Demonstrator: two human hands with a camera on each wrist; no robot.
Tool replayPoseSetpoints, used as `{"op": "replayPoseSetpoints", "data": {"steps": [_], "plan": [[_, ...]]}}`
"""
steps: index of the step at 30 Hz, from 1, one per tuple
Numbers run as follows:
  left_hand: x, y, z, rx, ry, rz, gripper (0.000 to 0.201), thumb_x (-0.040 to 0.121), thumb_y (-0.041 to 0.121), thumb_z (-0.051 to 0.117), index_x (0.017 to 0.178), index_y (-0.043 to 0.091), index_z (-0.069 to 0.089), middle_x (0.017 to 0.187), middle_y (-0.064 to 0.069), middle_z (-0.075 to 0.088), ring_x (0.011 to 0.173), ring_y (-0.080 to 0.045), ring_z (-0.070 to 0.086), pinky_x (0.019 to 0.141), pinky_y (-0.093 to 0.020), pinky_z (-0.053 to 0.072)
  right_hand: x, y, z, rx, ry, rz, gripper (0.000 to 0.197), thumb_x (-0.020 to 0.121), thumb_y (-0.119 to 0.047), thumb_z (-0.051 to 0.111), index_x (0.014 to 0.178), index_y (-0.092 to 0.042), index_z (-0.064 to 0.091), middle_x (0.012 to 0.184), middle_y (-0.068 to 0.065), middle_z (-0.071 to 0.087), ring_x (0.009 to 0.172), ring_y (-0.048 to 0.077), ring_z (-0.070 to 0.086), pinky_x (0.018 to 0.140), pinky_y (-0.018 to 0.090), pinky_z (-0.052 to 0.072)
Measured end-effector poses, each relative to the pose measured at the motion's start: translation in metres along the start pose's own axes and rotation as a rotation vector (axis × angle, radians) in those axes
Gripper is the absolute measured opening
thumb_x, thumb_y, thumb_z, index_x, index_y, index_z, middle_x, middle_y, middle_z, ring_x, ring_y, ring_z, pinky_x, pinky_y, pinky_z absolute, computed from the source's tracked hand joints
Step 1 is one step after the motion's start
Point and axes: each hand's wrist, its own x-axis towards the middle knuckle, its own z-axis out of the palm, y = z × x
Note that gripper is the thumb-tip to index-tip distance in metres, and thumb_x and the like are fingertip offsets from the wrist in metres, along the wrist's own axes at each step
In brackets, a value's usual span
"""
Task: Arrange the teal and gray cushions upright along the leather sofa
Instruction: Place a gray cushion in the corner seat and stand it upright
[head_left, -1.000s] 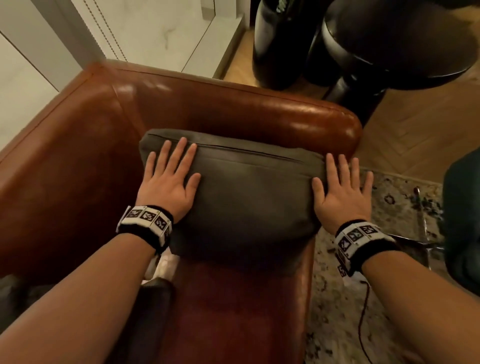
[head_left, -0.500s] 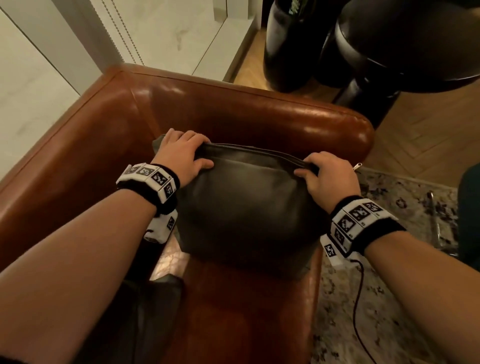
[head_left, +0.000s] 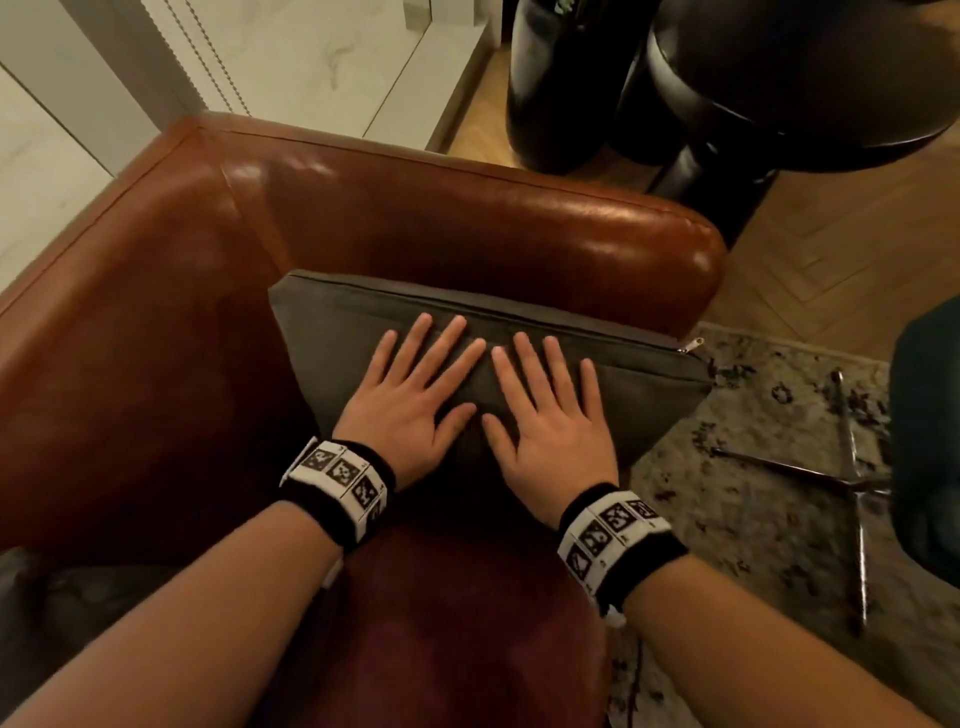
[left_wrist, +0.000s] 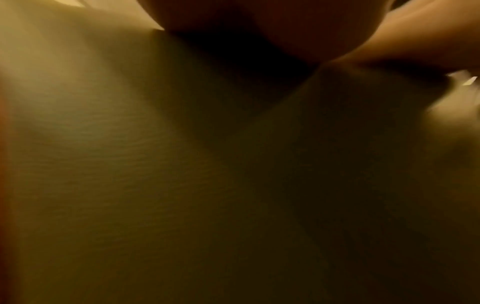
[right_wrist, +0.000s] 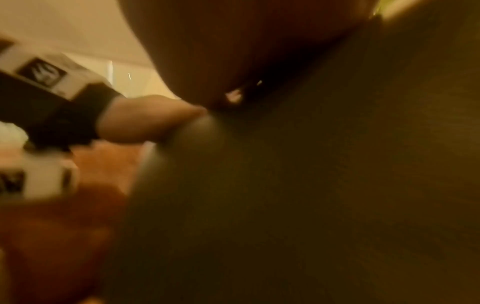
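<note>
Cushion work looks partly done. One gray cushion (head_left: 597, 374) stands on the sofa (head_left: 467, 228) seat, leaning back against the armrest, zipper seam along its top edge. Whether it counts as finished is a judgement; it seems nearly upright, with only patting left. At the sofa's near left edge, a dark gray shape shows, too dim to tell whether it is another cushion. No teal cushion can be made out on the sofa, so that part likely remains.

Both hands lie flat on the cushion's front face, fingers straight and spread: left hand (head_left: 410, 400) beside right hand (head_left: 550, 421), index fingertips nearly touching. Nothing is gripped.

Sofa leather is glossy brown, smooth, with rounded arms and piped seams. Cushion fabric is matte, soft and finely woven, denting slightly under the palms.
</note>
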Motion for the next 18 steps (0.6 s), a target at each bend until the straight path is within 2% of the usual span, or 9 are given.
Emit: {"op": "replayPoseSetpoints", "data": {"steps": [2,5,7,9,10,13,15,18], "plan": [[0.004,-0.03,0.007,0.03,0.036,-0.106,0.066,0.095,0.057,0.023,0.154,0.034,0.004,0.163,0.005,0.003,0.151,-0.024,0.0,0.121,-0.046,0.003,0.002,0.034,0.003,-0.061,0.026,0.09,0.067,0.097,-0.056,0.028,0.157,-0.028,0.013,0.165,-0.003,0.009,0.153,0.02,0.004,0.121,0.05,0.001],[0.001,-0.067,0.009,0.064,0.028,-0.204,0.066,0.095,0.059,0.013,0.154,0.035,-0.002,0.164,0.005,0.0,0.151,-0.023,-0.004,0.121,-0.045,0.001,0.0,0.075,0.001,-0.125,0.019,0.147,0.065,0.1,-0.053,0.017,0.157,-0.025,0.007,0.166,-0.003,0.005,0.153,0.019,0.0,0.123,0.045,0.002],[-0.004,-0.065,0.008,0.059,0.05,-0.255,0.065,0.095,0.058,0.013,0.154,0.034,-0.003,0.164,0.004,-0.003,0.15,-0.025,-0.006,0.121,-0.047,0.0,-0.003,0.083,-0.002,-0.142,0.044,0.207,0.066,0.1,-0.051,0.013,0.158,-0.02,0.006,0.166,-0.001,0.003,0.153,0.02,-0.004,0.123,0.044,0.001],[-0.007,-0.045,0.003,0.02,0.1,-0.281,0.065,0.096,0.052,0.02,0.154,0.032,0.001,0.164,0.001,-0.004,0.15,-0.029,-0.005,0.121,-0.05,0.001,-0.006,0.067,-0.004,-0.117,0.08,0.276,0.067,0.1,-0.048,0.016,0.157,-0.014,0.006,0.166,0.004,0.0,0.152,0.022,-0.007,0.122,0.047,0.0],[-0.007,-0.032,0.003,0.002,0.111,-0.235,0.065,0.095,0.05,0.024,0.154,0.031,0.004,0.164,0.0,-0.002,0.15,-0.03,-0.005,0.12,-0.051,0.001,-0.008,0.05,-0.005,-0.089,0.077,0.25,0.068,0.099,-0.046,0.018,0.157,-0.012,0.006,0.165,0.007,-0.001,0.152,0.022,-0.008,0.122,0.048,-0.002],[-0.005,-0.008,0.009,0.015,0.094,-0.046,0.064,0.095,0.049,0.028,0.154,0.032,0.01,0.164,0.0,0.004,0.151,-0.028,-0.001,0.121,-0.049,0.005,-0.016,-0.006,0.015,-0.077,0.063,-0.053,0.069,0.099,-0.047,0.03,0.156,-0.012,0.013,0.165,0.007,0.008,0.152,0.022,0.001,0.121,0.049,0.001],[-0.001,-0.023,0.013,0.011,0.084,-0.091,0.065,0.095,0.052,0.028,0.154,0.033,0.007,0.164,0.001,0.004,0.151,-0.027,0.002,0.121,-0.047,0.005,-0.013,-0.005,0.028,-0.111,0.061,-0.15,0.069,0.098,-0.05,0.035,0.156,-0.017,0.015,0.165,0.003,0.009,0.152,0.02,0.005,0.122,0.046,0.001],[-0.004,-0.063,0.015,-0.025,0.111,-0.285,0.065,0.095,0.057,0.02,0.153,0.036,0.0,0.164,0.003,-0.001,0.151,-0.024,0.0,0.121,-0.046,0.003,-0.008,0.045,0.025,-0.183,0.066,-0.088,0.07,0.097,-0.053,0.033,0.157,-0.023,0.009,0.164,-0.003,0.006,0.152,0.018,0.003,0.123,0.042,0.0]]}}
